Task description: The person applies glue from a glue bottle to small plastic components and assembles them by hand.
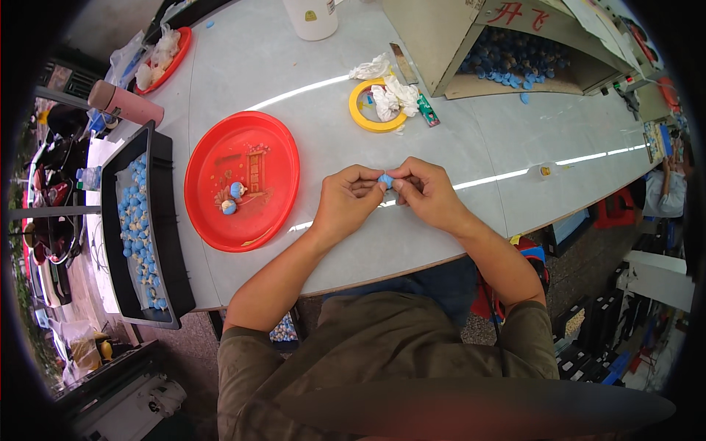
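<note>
Between my two hands, above the grey table (397, 242), is a small blue piece (385, 180); its exact kind is too small to make out. My left hand (349, 195) pinches it from the left with thumb and forefinger. From the other side my right hand (425, 189) grips it, fingers closed. Left of my hands lies a round red tray (279, 213) with a printed pattern. Two small blue-and-cream pieces (237, 189) rest in it, close together.
A black bin (168, 220) at the left holds many blue-and-cream pieces. Yellow tape (358, 114) with crumpled tissue lies ahead, beside a green box (428, 110). A beige cabinet (419, 44) full of blue pieces stands far right. A pink bottle (129, 103) lies far left.
</note>
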The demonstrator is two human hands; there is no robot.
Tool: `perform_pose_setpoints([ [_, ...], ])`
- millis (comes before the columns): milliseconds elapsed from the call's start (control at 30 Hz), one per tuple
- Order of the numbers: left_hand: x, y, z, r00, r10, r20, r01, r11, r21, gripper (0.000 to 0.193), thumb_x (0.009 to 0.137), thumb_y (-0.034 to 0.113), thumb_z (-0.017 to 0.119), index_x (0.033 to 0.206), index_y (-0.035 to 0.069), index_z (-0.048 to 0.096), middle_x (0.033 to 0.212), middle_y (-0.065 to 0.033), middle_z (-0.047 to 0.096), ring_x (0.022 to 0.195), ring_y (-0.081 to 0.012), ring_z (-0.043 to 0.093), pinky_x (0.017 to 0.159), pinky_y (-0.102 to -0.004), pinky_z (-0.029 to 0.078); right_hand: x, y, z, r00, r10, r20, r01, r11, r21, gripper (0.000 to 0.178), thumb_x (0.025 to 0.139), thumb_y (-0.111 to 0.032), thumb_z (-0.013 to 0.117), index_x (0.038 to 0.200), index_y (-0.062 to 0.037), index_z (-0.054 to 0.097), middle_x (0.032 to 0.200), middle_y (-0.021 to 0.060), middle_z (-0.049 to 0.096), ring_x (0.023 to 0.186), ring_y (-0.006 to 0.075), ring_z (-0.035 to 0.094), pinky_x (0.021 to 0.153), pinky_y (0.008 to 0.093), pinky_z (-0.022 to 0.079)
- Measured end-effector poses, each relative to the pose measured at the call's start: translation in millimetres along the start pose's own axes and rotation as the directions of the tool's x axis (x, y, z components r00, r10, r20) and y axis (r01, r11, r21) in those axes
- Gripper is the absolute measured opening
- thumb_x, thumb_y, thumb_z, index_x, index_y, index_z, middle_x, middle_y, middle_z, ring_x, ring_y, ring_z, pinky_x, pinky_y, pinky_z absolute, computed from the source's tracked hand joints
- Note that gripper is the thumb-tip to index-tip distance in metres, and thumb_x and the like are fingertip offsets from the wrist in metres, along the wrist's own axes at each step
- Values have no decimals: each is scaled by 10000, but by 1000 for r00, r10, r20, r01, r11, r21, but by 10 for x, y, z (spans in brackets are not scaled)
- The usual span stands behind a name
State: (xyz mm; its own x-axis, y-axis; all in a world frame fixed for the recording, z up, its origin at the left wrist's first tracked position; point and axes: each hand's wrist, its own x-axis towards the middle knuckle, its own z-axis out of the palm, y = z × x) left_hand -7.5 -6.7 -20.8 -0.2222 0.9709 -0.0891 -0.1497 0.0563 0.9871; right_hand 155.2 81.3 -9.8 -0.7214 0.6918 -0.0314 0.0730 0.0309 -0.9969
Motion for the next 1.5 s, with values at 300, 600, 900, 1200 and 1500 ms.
perform_pose_setpoints([
  [300,9,62,-15,998,-49,27,48,999,12,181,884,-35,634,1060,-70,611,1030,-137,675,949,-139,660,829,-236,540,-9,-41,-20,1000,-25,13,25,1000,-10,87,912,17,565,986,15,611,816,41,635,651,76,577,580,228,475],
  [600,34,107,-22,999,-15,35,17,997,-72,204,889,-3,642,1076,-74,598,998,-155,683,922,-145,669,794,-225,537,25,-75,-66,996,83,39,-87,990,115,118,929,-10,554,1042,-5,588,836,32,637,660,53,566,592,213,484],
  [900,30,66,-4,1000,-8,9,9,1000,-15,185,888,-10,641,1058,-76,608,994,-151,683,920,-143,672,782,-223,543,26,-41,-28,998,48,40,-50,997,61,97,917,8,554,1009,6,584,830,40,639,650,64,569,581,219,472],
  [1200,79,174,-13,988,-154,13,154,987,-45,246,939,108,621,1101,-71,578,940,-142,686,796,-153,679,691,-244,554,37,-83,-81,995,90,38,-95,981,168,140,933,-52,566,1054,14,586,817,36,633,636,61,560,568,213,466],
  [1500,80,221,-45,984,-179,17,179,984,-24,327,982,219,568,1155,-56,532,876,-135,669,720,-175,672,603,-246,532,57,-101,-49,992,120,30,-123,979,164,176,934,-83,583,1074,23,594,841,43,638,641,60,565,570,208,475],
])
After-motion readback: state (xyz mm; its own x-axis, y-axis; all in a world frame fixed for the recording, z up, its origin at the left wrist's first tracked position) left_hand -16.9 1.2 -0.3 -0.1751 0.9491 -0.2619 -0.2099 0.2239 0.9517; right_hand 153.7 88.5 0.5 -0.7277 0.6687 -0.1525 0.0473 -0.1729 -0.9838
